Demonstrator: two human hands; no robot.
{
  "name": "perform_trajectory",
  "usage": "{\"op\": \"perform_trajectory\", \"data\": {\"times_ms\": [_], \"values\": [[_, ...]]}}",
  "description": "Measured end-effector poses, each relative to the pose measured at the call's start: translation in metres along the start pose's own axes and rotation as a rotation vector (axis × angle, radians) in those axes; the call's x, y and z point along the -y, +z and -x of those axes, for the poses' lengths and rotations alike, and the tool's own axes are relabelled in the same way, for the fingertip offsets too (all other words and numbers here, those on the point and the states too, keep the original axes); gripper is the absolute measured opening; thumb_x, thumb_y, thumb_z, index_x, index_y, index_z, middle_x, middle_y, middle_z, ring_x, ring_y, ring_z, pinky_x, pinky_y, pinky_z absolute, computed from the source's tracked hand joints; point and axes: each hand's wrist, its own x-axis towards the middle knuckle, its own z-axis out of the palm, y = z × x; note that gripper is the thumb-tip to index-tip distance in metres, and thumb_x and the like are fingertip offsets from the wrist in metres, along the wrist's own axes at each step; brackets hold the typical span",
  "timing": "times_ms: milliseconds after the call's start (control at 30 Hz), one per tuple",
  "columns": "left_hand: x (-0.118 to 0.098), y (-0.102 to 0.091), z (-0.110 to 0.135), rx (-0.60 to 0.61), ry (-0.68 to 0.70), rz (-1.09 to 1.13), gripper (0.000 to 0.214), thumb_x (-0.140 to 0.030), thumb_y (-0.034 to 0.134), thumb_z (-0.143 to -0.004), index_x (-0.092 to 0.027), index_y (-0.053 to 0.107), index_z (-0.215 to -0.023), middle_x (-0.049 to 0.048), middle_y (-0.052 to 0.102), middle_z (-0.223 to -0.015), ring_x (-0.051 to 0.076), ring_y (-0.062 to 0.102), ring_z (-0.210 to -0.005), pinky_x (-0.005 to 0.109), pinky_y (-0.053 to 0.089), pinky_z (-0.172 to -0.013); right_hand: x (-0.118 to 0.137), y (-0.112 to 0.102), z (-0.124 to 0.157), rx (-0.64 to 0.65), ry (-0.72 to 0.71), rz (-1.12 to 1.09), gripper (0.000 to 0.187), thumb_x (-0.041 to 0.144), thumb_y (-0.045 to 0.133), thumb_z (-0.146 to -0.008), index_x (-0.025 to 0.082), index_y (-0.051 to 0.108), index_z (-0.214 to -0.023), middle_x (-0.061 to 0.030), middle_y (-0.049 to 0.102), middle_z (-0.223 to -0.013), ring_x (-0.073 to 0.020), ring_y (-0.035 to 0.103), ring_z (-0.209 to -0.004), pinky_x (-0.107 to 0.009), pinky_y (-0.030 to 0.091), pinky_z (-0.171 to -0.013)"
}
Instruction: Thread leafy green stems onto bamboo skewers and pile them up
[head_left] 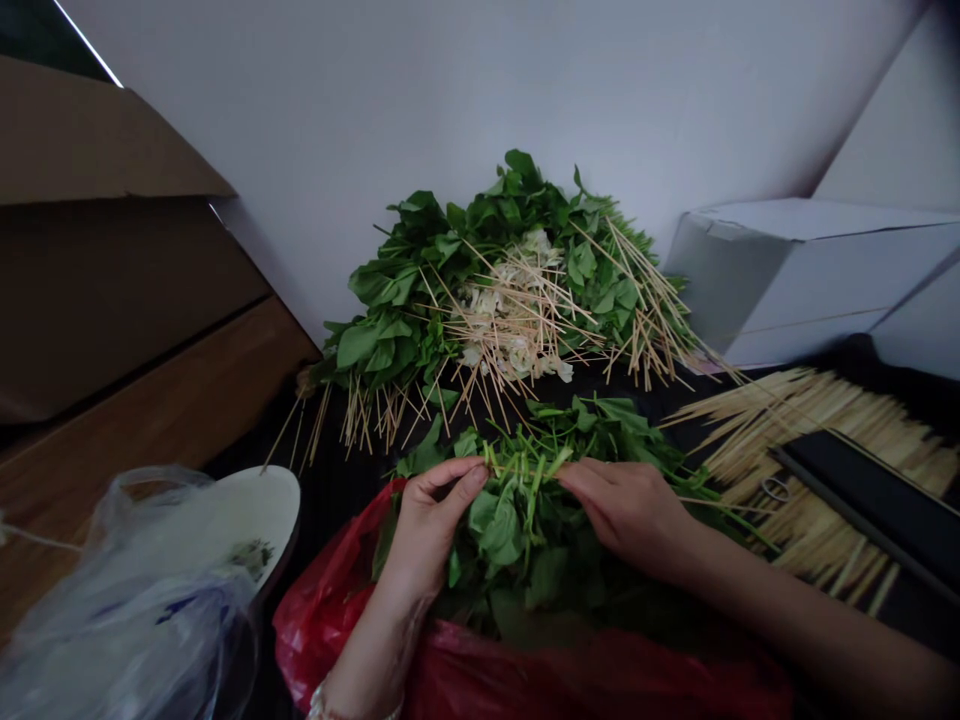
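Bag of red plastic (480, 670) lies nearest you, crumpled open, with a loose bunch of leafy greens (517, 530) resting on it. Your left hand (427, 530) pinches the pale green stem ends between thumb and curled fingers. Your right hand (630, 510), palm down, closes its fingertips on the same stems just beside it.

At the near left sit a clear plastic bag (127, 600) and a white plate (270, 500). To the right, loose bamboo skewers (787, 420) lie fanned out, partly under a flat black object (877, 490).

Farther off, against the wall, is a pile of skewered greens (510, 290), with a white box (810, 270) to its right and a cardboard box (97, 150) at far left.

You grip only the stem ends, so leaves may slip free into the bag, and a hard pinch may snap the thin stems. The skewer points near your right forearm could prick you.
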Motion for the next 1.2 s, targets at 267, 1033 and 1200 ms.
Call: {"op": "perform_trajectory", "data": {"times_ms": [267,1033,1200], "values": [[-0.0001,0.0007,-0.0001,-0.005,0.04,-0.043,0.02,-0.031,0.089,-0.061,-0.022,0.082,-0.078,0.0017,0.079,-0.078,0.016,0.068,-0.074,0.026,0.053,-0.077,-0.0005,0.0,0.0004,-0.008,-0.011,0.003,0.025,0.013,0.035,-0.096,0.019,0.06,-0.092,0.0001,0.064,-0.07,-0.0113,0.056,-0.057,-0.027,0.034,-0.051],[0.0009,0.0011,-0.0008,0.043,0.106,-0.13,0.015,-0.03,0.089,-0.061,-0.023,0.082,-0.072,0.0026,0.078,-0.08,0.017,0.068,-0.078,0.027,0.054,-0.079,0.0013,0.0034,0.0017,-0.011,-0.02,-0.038,0.027,0.012,0.034,-0.096,0.018,0.06,-0.09,0.0005,0.062,-0.068,-0.0115,0.056,-0.056,-0.026,0.036,-0.051],[0.0045,0.0017,-0.0013,0.067,0.11,-0.144,0.013,-0.028,0.086,-0.064,-0.022,0.082,-0.074,0.0026,0.077,-0.082,0.016,0.067,-0.08,0.026,0.053,-0.08,0.0023,0.0038,0.0012,0.006,-0.024,-0.047,0.027,0.011,0.035,-0.095,0.018,0.061,-0.092,-0.0004,0.063,-0.07,-0.0113,0.057,-0.058,-0.025,0.037,-0.052]]}}
